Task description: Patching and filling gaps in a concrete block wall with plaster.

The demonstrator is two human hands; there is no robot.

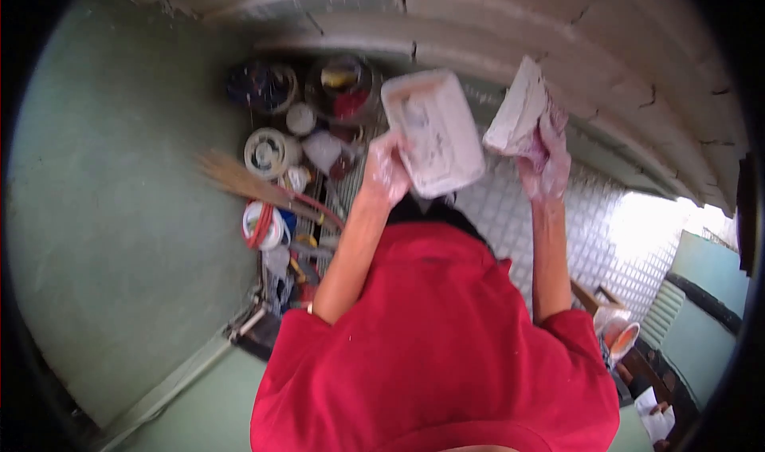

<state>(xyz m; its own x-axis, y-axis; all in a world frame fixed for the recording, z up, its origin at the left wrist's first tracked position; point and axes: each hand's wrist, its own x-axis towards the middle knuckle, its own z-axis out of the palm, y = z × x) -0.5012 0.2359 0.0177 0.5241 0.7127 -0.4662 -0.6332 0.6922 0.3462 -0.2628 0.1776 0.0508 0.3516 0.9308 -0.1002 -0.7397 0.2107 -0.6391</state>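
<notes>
A shallow rectangular tub [438,133], pale and smeared with whitish paste, is tilted in front of me. My left hand [388,167] is closed on its near left edge, with white residue on the skin. To the right, and apart from the tub, my right hand [548,165] is raised and closed around a white, wedge-shaped piece [518,109] with a rough, coated surface. I cannot tell what kind of thing this piece is. Whitish residue also covers my right hand.
At the left, a wire rack [351,182] bears buckets, jars and tools, including a round white container [267,153] and a straw broom [247,182]. A green wall [143,205] stands beside it. Cracked pale ledges [478,25] run ahead, above the tiled floor [502,213].
</notes>
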